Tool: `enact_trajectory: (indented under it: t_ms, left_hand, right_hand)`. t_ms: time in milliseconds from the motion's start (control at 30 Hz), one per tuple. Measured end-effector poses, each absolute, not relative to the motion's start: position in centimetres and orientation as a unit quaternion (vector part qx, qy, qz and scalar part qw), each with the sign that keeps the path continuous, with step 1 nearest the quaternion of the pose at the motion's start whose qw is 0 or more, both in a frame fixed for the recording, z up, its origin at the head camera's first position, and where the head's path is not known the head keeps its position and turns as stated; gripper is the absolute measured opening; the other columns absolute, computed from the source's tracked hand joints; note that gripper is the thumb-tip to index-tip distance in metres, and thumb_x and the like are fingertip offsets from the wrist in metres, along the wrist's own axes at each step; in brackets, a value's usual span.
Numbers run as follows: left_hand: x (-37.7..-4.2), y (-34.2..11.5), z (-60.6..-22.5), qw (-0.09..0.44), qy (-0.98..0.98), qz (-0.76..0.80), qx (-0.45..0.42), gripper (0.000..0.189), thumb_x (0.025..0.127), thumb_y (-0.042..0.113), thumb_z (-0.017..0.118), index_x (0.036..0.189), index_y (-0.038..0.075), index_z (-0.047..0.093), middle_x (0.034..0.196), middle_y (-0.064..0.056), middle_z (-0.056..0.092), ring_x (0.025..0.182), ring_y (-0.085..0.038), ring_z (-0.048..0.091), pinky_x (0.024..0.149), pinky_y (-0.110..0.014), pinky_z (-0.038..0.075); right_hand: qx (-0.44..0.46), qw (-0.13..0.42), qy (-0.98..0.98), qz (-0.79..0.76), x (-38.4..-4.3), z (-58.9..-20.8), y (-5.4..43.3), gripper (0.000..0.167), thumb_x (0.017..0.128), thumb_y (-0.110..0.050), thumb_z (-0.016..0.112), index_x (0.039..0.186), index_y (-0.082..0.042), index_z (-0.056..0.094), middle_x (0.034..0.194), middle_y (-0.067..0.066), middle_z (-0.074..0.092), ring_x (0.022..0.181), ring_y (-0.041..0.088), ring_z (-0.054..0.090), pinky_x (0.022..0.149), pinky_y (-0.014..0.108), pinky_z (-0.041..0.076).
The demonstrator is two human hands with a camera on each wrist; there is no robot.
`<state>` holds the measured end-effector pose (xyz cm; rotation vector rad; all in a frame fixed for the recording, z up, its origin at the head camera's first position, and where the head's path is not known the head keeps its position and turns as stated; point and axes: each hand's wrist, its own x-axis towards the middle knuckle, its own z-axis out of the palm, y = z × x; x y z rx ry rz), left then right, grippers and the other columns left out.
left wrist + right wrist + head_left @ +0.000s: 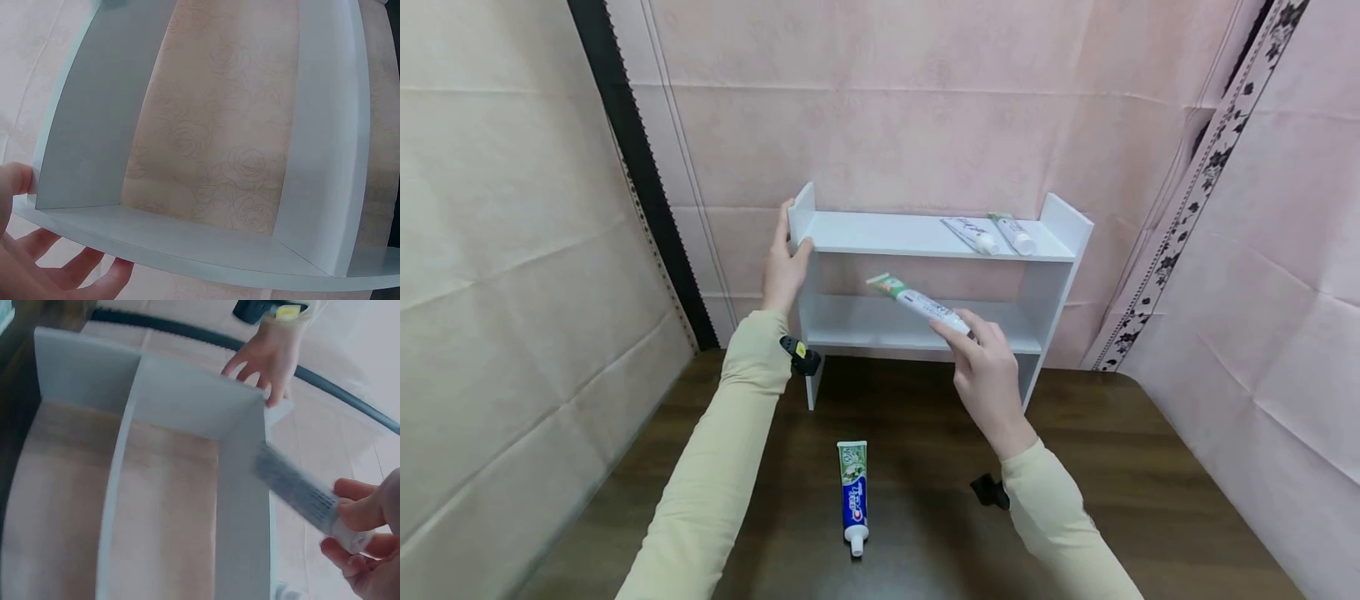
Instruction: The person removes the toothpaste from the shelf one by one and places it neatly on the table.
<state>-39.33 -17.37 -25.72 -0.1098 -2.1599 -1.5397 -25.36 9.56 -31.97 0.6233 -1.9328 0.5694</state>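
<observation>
A white two-tier shelf [880, 232] stands at the back of the table. My left hand [784, 271] grips its left side panel near the top; in the left wrist view the thumb and fingers [84, 265] lie on either side of the corner. With my right hand [988, 375] I pinch a white-and-green toothpaste tube [921, 304] by its cap end. It is held tilted in front of the shelf, the flat green end pointing up and left. In the right wrist view this tube [300, 494] is near the upper board, slightly blurred.
Two pale toothpaste tubes, one [972, 236] left of the other [1015, 236], lie on the upper board's right part, caps forward. A blue-and-green toothpaste tube [853, 492] lies on the dark wooden table [925, 517], cap toward me. Pale cloth [887, 125] hangs behind and at both sides.
</observation>
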Motion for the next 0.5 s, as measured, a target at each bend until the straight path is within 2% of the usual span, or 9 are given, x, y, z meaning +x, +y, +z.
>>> enact_trajectory:
  t_ms: [233,500]
  left_hand:
    - [-39.4,-17.7,-25.8,0.243,-0.789,-0.563,-0.041,0.061,0.101,0.027,0.046,0.149,0.051,0.019,0.158,-0.004,0.033,0.135,-0.029,0.043,0.102,-0.053,0.041]
    - [-39.4,-17.5,-25.7,0.242,-0.791,-0.561,-0.038,0.06,0.1,0.028,0.046,0.148,0.053,0.019,0.158,-0.004,0.034,0.135,-0.029,0.043,0.101,-0.054,0.041]
  right_hand:
    - [0.269,0.424,-0.836,0.221,-23.3,-34.3,10.1,0.031,0.085,0.007,0.065,0.108,-0.013,0.074,0.107,0.013,0.065,0.092,0.027,0.057,0.075,0.039,0.051]
    - [0.2,0.331,-0.895,0.224,-22.7,-38.3,11.1,0.033,0.089,0.001,0.064,0.12,-0.008,0.067,0.104,0.008,0.067,0.088,0.021,0.057,0.074,0.037,0.05]
